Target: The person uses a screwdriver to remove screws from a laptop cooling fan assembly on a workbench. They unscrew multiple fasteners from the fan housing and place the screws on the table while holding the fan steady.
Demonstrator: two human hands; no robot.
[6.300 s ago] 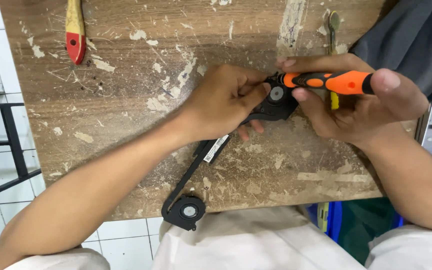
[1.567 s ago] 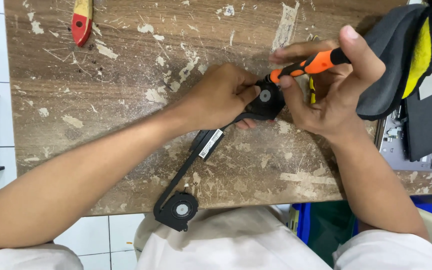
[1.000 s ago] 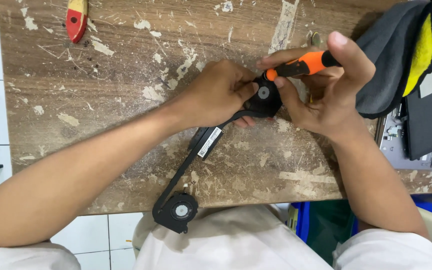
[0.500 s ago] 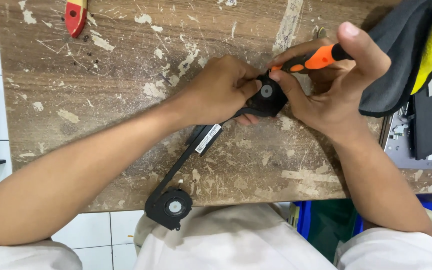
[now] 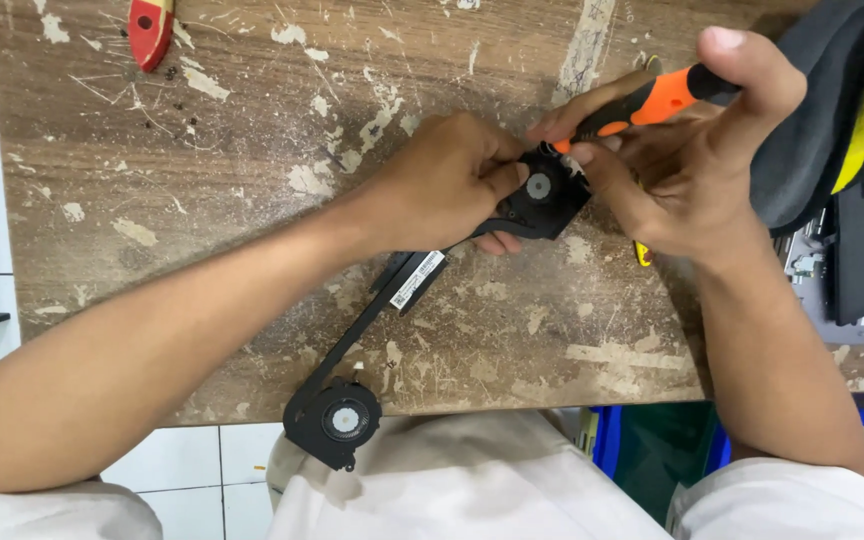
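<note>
Pinching the upper fan (image 5: pixel 542 195) of a light, thin, probably bendable fan assembly (image 5: pixel 392 300), the left hand (image 5: pixel 442 180) steadied it while the right hand (image 5: pixel 692 160), at 3 o'clock, gripped a screwdriver (image 5: pixel 642 105).

A single head-worn camera looks steeply down, close over a scarred wooden table (image 5: pixel 252 180), its far edge at twelve o'clock, the wearer's lap at six.

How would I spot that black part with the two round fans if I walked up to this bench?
Start at the scuffed wooden table. The black fan assembly runs slantwise across it, one fan overhanging the near edge, the other under the left hand. The right hand holds an orange-handled screwdriver to it. Nothing else there is long, black and double-ended.
</note>
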